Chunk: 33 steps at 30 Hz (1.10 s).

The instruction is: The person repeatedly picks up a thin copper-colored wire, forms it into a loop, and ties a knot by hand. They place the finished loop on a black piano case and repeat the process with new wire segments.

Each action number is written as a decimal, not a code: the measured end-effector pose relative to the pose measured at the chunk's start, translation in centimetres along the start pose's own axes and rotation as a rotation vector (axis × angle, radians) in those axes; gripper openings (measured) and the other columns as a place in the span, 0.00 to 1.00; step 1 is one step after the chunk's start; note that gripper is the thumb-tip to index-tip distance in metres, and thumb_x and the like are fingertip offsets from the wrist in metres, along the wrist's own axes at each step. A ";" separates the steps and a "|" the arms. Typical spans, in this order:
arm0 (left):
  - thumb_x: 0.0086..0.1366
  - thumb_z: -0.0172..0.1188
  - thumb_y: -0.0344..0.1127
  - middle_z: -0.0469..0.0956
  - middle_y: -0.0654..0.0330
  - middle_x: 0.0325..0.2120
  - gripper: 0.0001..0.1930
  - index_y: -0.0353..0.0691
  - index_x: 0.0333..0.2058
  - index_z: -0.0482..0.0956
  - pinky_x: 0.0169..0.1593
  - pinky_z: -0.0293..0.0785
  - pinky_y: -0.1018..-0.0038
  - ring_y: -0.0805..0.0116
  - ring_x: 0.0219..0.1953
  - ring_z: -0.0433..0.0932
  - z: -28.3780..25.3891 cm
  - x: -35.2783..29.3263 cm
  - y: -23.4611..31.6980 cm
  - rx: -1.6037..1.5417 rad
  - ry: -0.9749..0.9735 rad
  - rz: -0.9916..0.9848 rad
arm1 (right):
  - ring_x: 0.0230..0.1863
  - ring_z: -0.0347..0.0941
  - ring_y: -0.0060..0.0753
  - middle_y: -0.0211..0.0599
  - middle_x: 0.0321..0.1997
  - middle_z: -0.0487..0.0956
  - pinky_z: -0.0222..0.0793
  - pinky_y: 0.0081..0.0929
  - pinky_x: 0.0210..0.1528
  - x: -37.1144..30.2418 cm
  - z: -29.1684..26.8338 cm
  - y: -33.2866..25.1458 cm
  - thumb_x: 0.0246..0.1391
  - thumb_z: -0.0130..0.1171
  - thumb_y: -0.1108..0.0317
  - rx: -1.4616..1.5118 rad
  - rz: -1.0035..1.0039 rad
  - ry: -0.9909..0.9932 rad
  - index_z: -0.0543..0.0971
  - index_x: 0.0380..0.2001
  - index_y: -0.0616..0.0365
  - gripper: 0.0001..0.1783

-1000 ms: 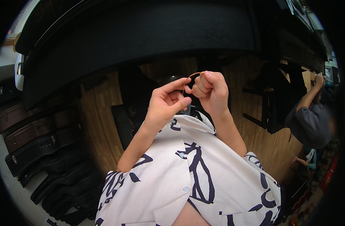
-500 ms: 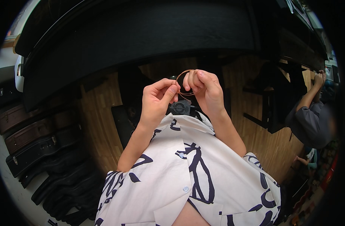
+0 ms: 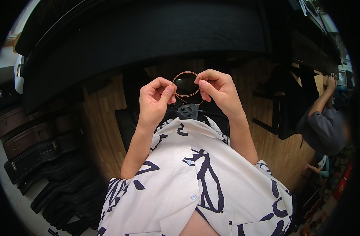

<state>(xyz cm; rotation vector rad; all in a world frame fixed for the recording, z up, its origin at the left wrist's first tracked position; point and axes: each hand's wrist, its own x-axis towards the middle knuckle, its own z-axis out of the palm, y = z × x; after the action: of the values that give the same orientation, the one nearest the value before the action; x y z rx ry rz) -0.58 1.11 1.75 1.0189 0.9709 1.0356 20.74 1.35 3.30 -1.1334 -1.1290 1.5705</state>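
A coil of thin copper-coloured wire (image 3: 186,72), several loops laid into one ring, is stretched upright between my two hands. My left hand (image 3: 153,101) pinches the left side of the ring between thumb and fingers. On the opposite side, my right hand (image 3: 221,93) grips it the same way, thumb against the fingertips. A loose end of the wire curls out below the ring, between the hands. Both hands are in front of my chest, over a grey device with a round grille (image 3: 188,111).
Ahead runs a broad black panel (image 3: 168,35). Brown and black hard cases (image 3: 28,139) stand in a row on the left. Wooden floor (image 3: 105,129) lies below. At right are a dark bench (image 3: 268,128) and another person in a dark shirt (image 3: 323,131), arm raised.
My hands have moved apart, and the wire ring has turned to show its full round opening. My right hand has rotated and holds the ring's right side.
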 end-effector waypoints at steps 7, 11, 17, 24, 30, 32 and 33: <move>0.69 0.57 0.25 0.74 0.66 0.24 0.05 0.35 0.31 0.75 0.31 0.70 0.85 0.81 0.25 0.73 -0.1 0.0 0.0 0.172 0.071 0.135 | 0.33 0.82 0.25 0.38 0.35 0.81 0.81 0.21 0.37 0.4 0.5 -0.1 0.56 0.61 0.80 0.140 0.017 0.066 0.80 0.39 0.70 0.07; 0.69 0.57 0.25 0.75 0.65 0.25 0.05 0.34 0.32 0.75 0.31 0.70 0.85 0.82 0.25 0.73 0.5 -0.2 0.0 0.199 0.074 0.178 | 0.34 0.83 0.28 0.41 0.36 0.81 0.83 0.22 0.39 0.6 1.8 0.5 0.55 0.62 0.82 0.084 -0.062 0.208 0.79 0.38 0.71 0.07; 0.70 0.57 0.27 0.75 0.65 0.26 0.05 0.35 0.33 0.76 0.31 0.70 0.84 0.80 0.25 0.73 0.8 -0.6 0.5 0.038 0.054 0.125 | 0.33 0.83 0.26 0.38 0.34 0.81 0.81 0.19 0.36 0.4 2.7 0.6 0.50 0.65 0.83 -0.329 -0.304 0.293 0.80 0.33 0.67 0.06; 0.71 0.58 0.31 0.75 0.64 0.27 0.06 0.36 0.34 0.76 0.31 0.69 0.82 0.79 0.27 0.73 -0.5 0.0 0.3 -0.157 0.021 0.031 | 0.28 0.81 0.25 0.36 0.27 0.82 0.79 0.20 0.32 0.5 2.4 0.6 0.55 0.61 0.80 -0.272 -0.332 0.106 0.75 0.34 0.64 0.05; 0.71 0.58 0.31 0.75 0.64 0.28 0.06 0.35 0.35 0.76 0.31 0.68 0.82 0.78 0.27 0.73 -1.0 0.2 0.6 -0.126 0.003 0.067 | 0.26 0.80 0.23 0.36 0.24 0.81 0.77 0.18 0.30 0.2 1.9 -0.1 0.59 0.59 0.78 -0.177 -0.153 -0.062 0.71 0.37 0.62 0.06; 0.71 0.58 0.30 0.75 0.64 0.28 0.05 0.35 0.35 0.76 0.32 0.69 0.82 0.78 0.26 0.73 -0.9 0.1 0.7 -0.085 0.020 0.076 | 0.25 0.79 0.22 0.35 0.24 0.81 0.75 0.17 0.28 0.3 1.9 -0.2 0.60 0.59 0.76 -0.107 -0.081 -0.046 0.71 0.36 0.62 0.06; 0.70 0.58 0.29 0.75 0.64 0.28 0.05 0.35 0.34 0.76 0.32 0.69 0.82 0.78 0.26 0.73 -0.7 0.0 0.7 -0.055 0.031 0.085 | 0.24 0.78 0.21 0.34 0.24 0.80 0.74 0.17 0.26 0.4 2.0 -0.2 0.60 0.59 0.75 -0.056 -0.032 -0.023 0.71 0.36 0.61 0.06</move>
<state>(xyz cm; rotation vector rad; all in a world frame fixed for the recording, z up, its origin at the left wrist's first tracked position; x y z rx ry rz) -1.41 1.41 2.22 1.0086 0.9256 1.1455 18.74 1.44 3.77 -1.1302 -1.2073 1.5397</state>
